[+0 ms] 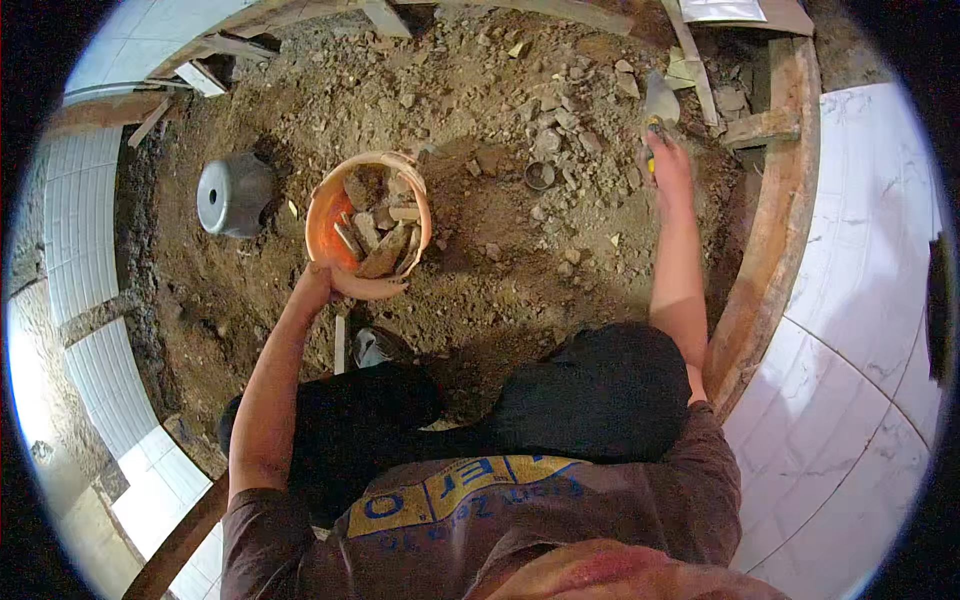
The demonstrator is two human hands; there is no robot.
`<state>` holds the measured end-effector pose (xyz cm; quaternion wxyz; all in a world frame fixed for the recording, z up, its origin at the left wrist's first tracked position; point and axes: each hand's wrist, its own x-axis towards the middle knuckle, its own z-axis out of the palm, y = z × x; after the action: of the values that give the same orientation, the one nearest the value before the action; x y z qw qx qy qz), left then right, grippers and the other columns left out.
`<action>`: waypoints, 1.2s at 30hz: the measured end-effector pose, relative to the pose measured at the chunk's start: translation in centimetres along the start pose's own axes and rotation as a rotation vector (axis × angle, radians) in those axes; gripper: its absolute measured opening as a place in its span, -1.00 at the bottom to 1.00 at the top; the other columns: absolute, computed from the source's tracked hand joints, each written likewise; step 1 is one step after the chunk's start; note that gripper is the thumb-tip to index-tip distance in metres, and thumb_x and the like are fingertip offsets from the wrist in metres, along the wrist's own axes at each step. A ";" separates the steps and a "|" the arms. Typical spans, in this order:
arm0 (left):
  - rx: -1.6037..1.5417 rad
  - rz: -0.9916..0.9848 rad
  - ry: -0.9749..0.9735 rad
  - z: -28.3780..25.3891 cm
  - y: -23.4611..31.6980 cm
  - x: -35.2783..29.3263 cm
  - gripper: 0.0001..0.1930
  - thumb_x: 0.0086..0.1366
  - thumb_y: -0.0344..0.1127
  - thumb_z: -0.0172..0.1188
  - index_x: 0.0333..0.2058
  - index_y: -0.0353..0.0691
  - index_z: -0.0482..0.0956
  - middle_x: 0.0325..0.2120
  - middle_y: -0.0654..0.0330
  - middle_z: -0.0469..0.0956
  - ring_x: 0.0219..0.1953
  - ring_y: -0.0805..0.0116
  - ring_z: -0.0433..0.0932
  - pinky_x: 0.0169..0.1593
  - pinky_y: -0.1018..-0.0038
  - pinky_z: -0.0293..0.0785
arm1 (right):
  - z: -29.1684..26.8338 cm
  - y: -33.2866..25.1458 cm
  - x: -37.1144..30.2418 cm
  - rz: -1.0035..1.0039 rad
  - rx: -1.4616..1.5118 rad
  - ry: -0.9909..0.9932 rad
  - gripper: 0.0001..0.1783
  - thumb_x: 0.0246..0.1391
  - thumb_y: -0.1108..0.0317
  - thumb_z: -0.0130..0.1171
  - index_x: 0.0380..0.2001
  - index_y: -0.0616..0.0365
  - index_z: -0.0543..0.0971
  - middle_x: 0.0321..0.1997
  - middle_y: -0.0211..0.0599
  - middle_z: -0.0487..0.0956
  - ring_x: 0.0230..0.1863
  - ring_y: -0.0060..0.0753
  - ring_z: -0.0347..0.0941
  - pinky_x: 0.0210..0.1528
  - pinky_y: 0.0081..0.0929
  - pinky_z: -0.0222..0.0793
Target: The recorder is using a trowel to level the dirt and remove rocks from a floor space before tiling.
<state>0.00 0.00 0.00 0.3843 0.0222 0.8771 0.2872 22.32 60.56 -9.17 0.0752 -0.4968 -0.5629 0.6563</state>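
My left hand (319, 281) is closed on the near-left rim of an orange bucket (321, 228), which stands on the dirt. Broken stone and tile chunks (384, 238) lie inside the bucket. Far out to the right, my right hand (670, 163) grips a trowel (661, 100) by its yellow and black handle. The trowel's flat metal blade points away from me, close to a wooden strip at the far right. Loose rubble (562, 135) is spread over the soil to the left of the trowel.
A grey metal pot (240, 194) lies left of the bucket. A small dark ring-shaped piece (539, 176) sits among the stones. Wooden beams (775, 220) edge the dirt area, with white marbled tiles (860, 210) at right and pale ribbed tiles (85, 225) at left.
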 end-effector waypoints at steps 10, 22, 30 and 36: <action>-0.077 0.068 -0.115 -1.0 -5.7 2.3 -0.62 0.35 -0.10 -0.09 -0.22 -0.31 0.55 -0.36 0.11 0.59 -0.33 0.31 0.59 -0.33 0.35 0.55 | 4.7 -0.6 -0.3 -0.333 -0.698 0.071 -0.37 0.19 -0.06 0.03 0.16 0.19 0.41 -0.08 0.15 0.55 0.00 0.07 0.48 0.03 -0.13 0.34; 0.062 0.010 -0.098 -1.3 -7.1 4.5 -0.66 0.37 -0.28 -0.20 -0.09 -0.40 0.45 -0.25 -0.01 0.56 -0.23 0.21 0.57 -0.25 0.27 0.52 | 3.5 -1.3 1.1 0.076 0.415 -0.221 -0.76 0.17 0.11 0.15 -0.29 0.01 0.41 -0.53 -0.40 0.42 -0.78 -0.57 0.16 -0.76 -0.56 -0.04; -0.037 0.002 -0.070 -0.4 -4.6 3.8 -0.60 0.42 -0.16 -0.20 -0.03 -0.39 0.42 -0.22 0.00 0.57 -0.18 0.19 0.55 -0.15 0.25 0.49 | 1.9 2.6 1.1 0.137 0.851 -0.472 -0.74 0.21 0.10 0.09 -0.24 -0.01 0.33 -0.55 -0.33 0.45 -0.79 -0.54 0.16 -0.76 -0.56 -0.03; -0.042 0.038 -0.093 -0.7 -5.5 3.7 -0.61 0.42 -0.17 -0.18 -0.06 -0.41 0.42 -0.24 -0.03 0.57 -0.20 0.14 0.57 -0.17 0.23 0.52 | 1.8 2.9 0.4 0.125 0.831 -0.476 -0.74 0.21 0.09 0.09 -0.31 0.00 0.34 -0.60 -0.34 0.44 -0.82 -0.53 0.13 -0.76 -0.57 -0.02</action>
<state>-2.14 -4.00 -4.94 0.4193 0.0442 0.8515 0.3117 22.17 58.62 -12.01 0.0968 -0.2935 -0.2236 0.9244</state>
